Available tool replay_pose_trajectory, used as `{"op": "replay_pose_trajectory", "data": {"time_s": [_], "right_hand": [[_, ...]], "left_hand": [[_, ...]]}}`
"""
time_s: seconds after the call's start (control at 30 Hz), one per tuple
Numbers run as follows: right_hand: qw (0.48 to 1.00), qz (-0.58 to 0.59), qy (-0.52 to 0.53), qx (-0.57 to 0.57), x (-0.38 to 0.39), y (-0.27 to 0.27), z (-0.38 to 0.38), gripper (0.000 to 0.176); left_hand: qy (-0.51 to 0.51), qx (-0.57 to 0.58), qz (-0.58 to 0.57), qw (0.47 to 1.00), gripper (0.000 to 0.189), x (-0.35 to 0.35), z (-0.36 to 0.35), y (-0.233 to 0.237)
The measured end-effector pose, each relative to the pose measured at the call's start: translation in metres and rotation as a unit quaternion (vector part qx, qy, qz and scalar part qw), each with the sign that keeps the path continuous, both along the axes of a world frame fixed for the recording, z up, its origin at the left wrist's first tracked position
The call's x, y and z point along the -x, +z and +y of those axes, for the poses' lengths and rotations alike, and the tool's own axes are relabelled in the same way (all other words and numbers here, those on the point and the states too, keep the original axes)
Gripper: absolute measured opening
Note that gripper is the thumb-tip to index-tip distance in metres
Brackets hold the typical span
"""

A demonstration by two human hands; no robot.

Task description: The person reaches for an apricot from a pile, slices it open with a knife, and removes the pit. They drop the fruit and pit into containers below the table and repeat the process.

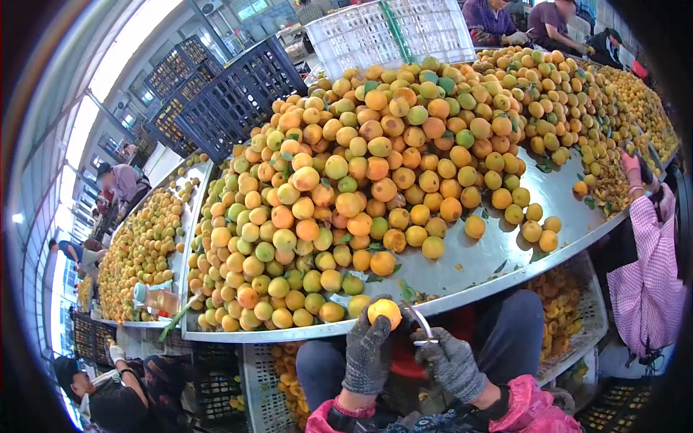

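My left hand [367,353], in a dark grey knitted glove, is closed around a yellow-orange apricot [385,313], held up at the front edge of the metal table [462,294]. My gloved right hand [451,364] grips a tool with a thin curved metal blade [420,320]. The blade arcs up just right of the apricot, apart from it; its handle is mostly hidden by my fingers. Beyond both hands a large heap of apricots [346,180], with a few green leaves, covers much of the table.
Crates of cut apricot pieces [559,310] stand below the table at both sides of my knees. A white crate [390,36] and dark blue crates [231,94] stand behind the heap. A co-worker's pink checked sleeve [650,260] is at right; another person [123,390] sits at left. A bottle [155,298] lies on the left table.
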State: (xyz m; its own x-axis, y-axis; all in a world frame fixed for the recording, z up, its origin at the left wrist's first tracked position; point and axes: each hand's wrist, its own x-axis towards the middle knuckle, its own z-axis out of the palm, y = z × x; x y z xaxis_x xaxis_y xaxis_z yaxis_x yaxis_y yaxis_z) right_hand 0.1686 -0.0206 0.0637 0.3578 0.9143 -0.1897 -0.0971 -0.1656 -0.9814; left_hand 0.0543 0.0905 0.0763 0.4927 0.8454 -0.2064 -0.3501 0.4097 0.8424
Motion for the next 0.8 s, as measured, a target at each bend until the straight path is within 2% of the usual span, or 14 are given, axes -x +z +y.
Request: {"op": "replay_pose_trajectory", "data": {"time_s": [0.03, 0.1, 0.17, 0.23, 0.3, 0.4, 0.5, 0.57, 0.6, 0.7, 0.8], "right_hand": [[1.000, -0.008, 0.002, 0.005, 0.003, 0.000, -0.001, 0.027], [0.988, -0.157, 0.005, -0.012, 0.011, 0.004, 0.003, 0.028], [0.988, -0.154, 0.006, 0.001, 0.018, 0.014, 0.002, 0.029], [0.987, -0.160, -0.008, -0.032, 0.024, 0.021, -0.002, 0.031], [0.990, -0.144, 0.006, -0.001, 0.025, 0.031, -0.005, 0.032], [0.986, -0.153, -0.010, -0.062, 0.028, 0.030, -0.007, 0.032], [0.990, -0.141, 0.010, -0.019, 0.027, 0.019, -0.014, 0.032], [0.987, -0.160, -0.013, -0.031, 0.032, 0.011, -0.015, 0.029], [0.987, -0.158, -0.014, -0.025, 0.032, 0.015, -0.013, 0.029], [0.977, -0.214, 0.011, -0.008, 0.028, 0.024, -0.011, 0.024], [0.986, -0.164, -0.011, -0.004, 0.028, 0.007, -0.012, 0.022]], "left_hand": [[0.002, 0.005, -0.008, 1.000, 0.049, -0.002, -0.013, 0.003], [0.023, 0.042, -0.021, 0.999, 0.051, 0.003, -0.032, 0.008], [0.033, 0.016, -0.004, 0.999, 0.051, 0.009, -0.041, 0.002], [0.066, 0.121, -0.092, 0.986, 0.052, 0.015, -0.050, 0.006], [0.034, 0.114, -0.095, 0.988, 0.050, 0.023, -0.051, 0.001], [0.045, 0.099, -0.082, 0.991, 0.049, 0.020, -0.058, 0.006], [0.057, 0.106, -0.091, 0.989, 0.048, 0.018, -0.065, 0.008], [0.082, 0.029, -0.082, 0.993, 0.048, 0.015, -0.063, 0.009], [0.081, 0.034, -0.080, 0.993, 0.048, 0.015, -0.060, 0.011], [0.077, 0.041, -0.128, 0.988, 0.050, 0.009, -0.057, 0.015], [0.060, 0.051, -0.155, 0.985, 0.055, 0.006, -0.055, 0.015]]}}
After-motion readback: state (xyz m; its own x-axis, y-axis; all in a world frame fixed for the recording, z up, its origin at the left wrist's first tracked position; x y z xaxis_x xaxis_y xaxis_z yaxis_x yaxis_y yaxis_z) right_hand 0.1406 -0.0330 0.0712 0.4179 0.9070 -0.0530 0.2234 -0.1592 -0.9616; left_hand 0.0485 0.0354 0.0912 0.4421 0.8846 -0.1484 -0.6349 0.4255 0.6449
